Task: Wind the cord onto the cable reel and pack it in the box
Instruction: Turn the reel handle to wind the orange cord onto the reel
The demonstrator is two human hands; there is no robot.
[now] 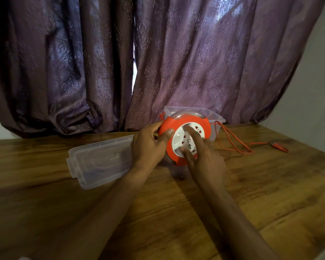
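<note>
Seven items are listed, largest first.

Curtain: purple, patterned, hung behind the table.

Table: wood grain; all other items are borne by it or held above it.

Lid: clear plastic, laid flat at the left, apart from the box.

Box: clear plastic, open, set at the far edge directly behind the reel; its inside is mostly hidden.

Reel: orange rim, white socket face, held tilted toward the camera just above the table, not yet packed.

Left hand: curled round the reel's left rim, thumb pressed on the orange face.

Right hand: fingers laid straight on the white socket face, seemingly to turn it; nothing is pinched.

Cord: orange, led from the reel's right side across the table in a loose double run, ended by a plug well to the right. Much of it is still unwound.

Risks, as judged: the loose run could be kinked or jammed at the reel's slot if the face is turned fast and the cord is left unguided; the plug could be dragged and snagged on the box wall; the right fingers could slip on the smooth face.
</note>
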